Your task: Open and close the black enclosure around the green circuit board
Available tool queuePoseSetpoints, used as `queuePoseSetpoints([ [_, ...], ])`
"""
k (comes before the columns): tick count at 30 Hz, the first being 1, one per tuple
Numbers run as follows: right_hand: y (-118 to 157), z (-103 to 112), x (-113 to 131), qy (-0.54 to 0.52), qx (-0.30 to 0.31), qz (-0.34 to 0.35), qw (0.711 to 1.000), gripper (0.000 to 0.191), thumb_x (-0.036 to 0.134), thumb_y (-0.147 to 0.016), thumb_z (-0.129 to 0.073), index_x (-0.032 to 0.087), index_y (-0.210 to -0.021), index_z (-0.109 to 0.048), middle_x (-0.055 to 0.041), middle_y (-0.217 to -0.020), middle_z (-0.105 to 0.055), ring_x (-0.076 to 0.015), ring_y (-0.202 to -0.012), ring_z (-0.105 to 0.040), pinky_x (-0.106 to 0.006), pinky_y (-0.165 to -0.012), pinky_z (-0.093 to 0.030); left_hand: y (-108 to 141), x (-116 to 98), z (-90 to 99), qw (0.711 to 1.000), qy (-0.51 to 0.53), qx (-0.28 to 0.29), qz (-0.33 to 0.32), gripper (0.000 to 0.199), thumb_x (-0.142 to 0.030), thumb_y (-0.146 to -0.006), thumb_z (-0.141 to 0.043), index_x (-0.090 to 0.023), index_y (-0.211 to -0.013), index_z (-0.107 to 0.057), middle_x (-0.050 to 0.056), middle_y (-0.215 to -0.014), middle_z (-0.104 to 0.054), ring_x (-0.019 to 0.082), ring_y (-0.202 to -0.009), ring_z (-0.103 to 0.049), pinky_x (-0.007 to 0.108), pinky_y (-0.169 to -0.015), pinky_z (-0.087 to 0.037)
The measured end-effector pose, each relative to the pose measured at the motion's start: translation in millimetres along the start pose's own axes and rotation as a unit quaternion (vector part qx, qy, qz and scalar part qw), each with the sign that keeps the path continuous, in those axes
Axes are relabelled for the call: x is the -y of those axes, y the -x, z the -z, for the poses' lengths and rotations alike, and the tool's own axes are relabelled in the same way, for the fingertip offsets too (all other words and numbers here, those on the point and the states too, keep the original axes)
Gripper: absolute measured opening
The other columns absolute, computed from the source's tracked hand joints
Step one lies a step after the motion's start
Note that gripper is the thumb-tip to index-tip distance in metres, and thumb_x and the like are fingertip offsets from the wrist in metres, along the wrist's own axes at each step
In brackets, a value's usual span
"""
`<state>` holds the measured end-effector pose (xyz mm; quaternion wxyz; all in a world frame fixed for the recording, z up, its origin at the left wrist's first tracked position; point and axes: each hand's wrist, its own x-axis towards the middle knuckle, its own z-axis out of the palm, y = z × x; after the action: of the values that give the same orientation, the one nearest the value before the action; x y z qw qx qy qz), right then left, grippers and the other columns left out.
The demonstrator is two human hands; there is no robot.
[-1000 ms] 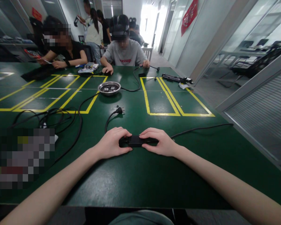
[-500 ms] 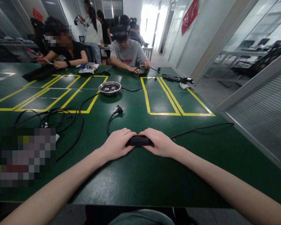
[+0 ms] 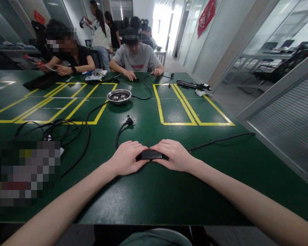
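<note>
Black block (image 3: 151, 155), seemingly adapter, gripped between left hand (image 3: 128, 158) and right hand (image 3: 174, 155); plug (image 3: 129, 121) seen beyond on surface (image 3: 154, 198).

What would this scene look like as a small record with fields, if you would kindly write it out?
Left hand: thumb and fingers grip the left end of a black block
Right hand: grips the block's right end
Block height: cannot tell whether it touches the table
Plug: black, beyond the left hand, prongs pointing right
Cord: black, running out to the right past the right hand
Bowl: metal, farther back, small metal pieces inside
Tape: yellow outlines on the green tabletop
</note>
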<state>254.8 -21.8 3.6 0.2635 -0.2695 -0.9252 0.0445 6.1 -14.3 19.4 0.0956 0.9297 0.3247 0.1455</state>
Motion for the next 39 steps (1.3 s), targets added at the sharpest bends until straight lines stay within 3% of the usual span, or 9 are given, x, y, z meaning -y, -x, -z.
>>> queuePoseSetpoints([
  [6, 1, 2, 1, 0.037, -0.002, -0.003, 0.999, 0.029, 0.037, -0.104, -0.056, 0.015, -0.116, -0.069, -0.0126, -0.099, -0.077, -0.0248, -0.087, -0.070, -0.037, -0.075, -0.053, -1, -2, -0.7, 0.998, -0.055, -0.011, -0.020, 0.043, -0.052, -0.101, -0.056, -0.015, -0.119, -0.068, 0.009, -0.096, -0.074, 0.026, -0.087, -0.068, 0.038, -0.079, -0.050],
  [13, 1, 2, 1, 0.028, -0.021, 0.025, 0.999, 0.027, 0.036, -0.102, -0.058, 0.015, -0.112, -0.070, -0.0129, -0.098, -0.076, -0.0242, -0.090, -0.071, -0.038, -0.080, -0.055, -1, -4, -1.4, 0.997, -0.063, 0.005, -0.033, 0.042, -0.054, -0.104, -0.051, -0.016, -0.111, -0.068, 0.008, -0.092, -0.073, 0.025, -0.086, -0.068, 0.036, -0.077, -0.048],
  [18, 1, 2, 1, 0.043, -0.011, 0.023, 0.999, 0.028, 0.039, -0.102, -0.057, 0.015, -0.108, -0.071, -0.0130, -0.095, -0.077, -0.0240, -0.085, -0.072, -0.038, -0.077, -0.057, 1, -4, -1.9, 0.996, -0.076, -0.019, -0.047, 0.047, -0.056, -0.104, -0.050, -0.016, -0.124, -0.067, 0.008, -0.091, -0.073, 0.024, -0.084, -0.068, 0.035, -0.075, -0.049],
  [23, 1, 4, -2, 0.026, -0.025, 0.026, 0.999, 0.031, 0.038, -0.101, -0.059, 0.013, -0.118, -0.068, -0.0143, -0.101, -0.077, -0.0248, -0.091, -0.073, -0.038, -0.081, -0.060, 3, -2, -3.9, 0.995, -0.085, -0.023, -0.041, 0.045, -0.053, -0.106, -0.047, -0.017, -0.126, -0.066, 0.008, -0.090, -0.071, 0.024, -0.086, -0.069, 0.033, -0.076, -0.051],
  [29, 7, 8, -5, 0.113, -0.040, 0.080, 0.990, 0.032, 0.025, -0.106, -0.047, 0.016, -0.132, -0.065, -0.0146, -0.123, -0.076, -0.0220, -0.096, -0.075, -0.034, -0.080, -0.062, 1, -4, 1.7, 0.999, 0.008, -0.022, 0.025, 0.058, -0.061, -0.101, -0.051, -0.017, -0.136, -0.061, 0.010, -0.106, -0.074, 0.025, -0.091, -0.071, 0.036, -0.082, -0.056],
  [32, 11, 8, -5, 0.140, -0.055, 0.092, 0.984, 0.034, 0.019, -0.106, -0.046, 0.021, -0.134, -0.066, -0.0121, -0.129, -0.074, -0.0196, -0.097, -0.075, -0.031, -0.080, -0.061, 0, -7, 3.9, 0.997, 0.058, -0.019, 0.047, 0.044, -0.051, -0.107, -0.043, -0.018, -0.120, -0.068, 0.009, -0.107, -0.077, 0.024, -0.095, -0.072, 0.036, -0.085, -0.055],
  [34, 12, 7, -6, 0.134, -0.056, 0.090, 0.985, 0.036, 0.017, -0.106, -0.046, 0.025, -0.136, -0.066, -0.0101, -0.130, -0.073, -0.0186, -0.099, -0.074, -0.031, -0.082, -0.061, 0, -9, 4.5, 0.992, 0.106, -0.009, 0.070, 0.040, -0.045, -0.108, -0.041, -0.019, -0.107, -0.071, 0.006, -0.098, -0.078, 0.021, -0.088, -0.071, 0.032, -0.079, -0.054],
  [36, 13, 6, -7, 0.122, -0.049, 0.085, 0.988, 0.037, 0.017, -0.106, -0.046, 0.025, -0.136, -0.066, -0.0104, -0.129, -0.073, -0.0189, -0.100, -0.074, -0.031, -0.083, -0.061, 0, -10, 4.5, 0.983, 0.159, 0.004, 0.092, 0.035, -0.045, -0.106, -0.047, -0.020, -0.106, -0.072, 0.003, -0.091, -0.077, 0.019, -0.078, -0.070, 0.029, -0.072, -0.052],
  [39, 10, 6, -7, 0.105, -0.014, 0.064, 0.992, 0.035, 0.023, -0.105, -0.048, 0.022, -0.136, -0.064, -0.0124, -0.125, -0.074, -0.0208, -0.100, -0.074, -0.032, -0.082, -0.061, 0, -8, 3.1, 0.972, 0.205, -0.010, 0.112, 0.031, -0.046, -0.100, -0.059, -0.020, -0.110, -0.071, 0.003, -0.095, -0.077, 0.019, -0.080, -0.070, 0.029, -0.071, -0.052],
])
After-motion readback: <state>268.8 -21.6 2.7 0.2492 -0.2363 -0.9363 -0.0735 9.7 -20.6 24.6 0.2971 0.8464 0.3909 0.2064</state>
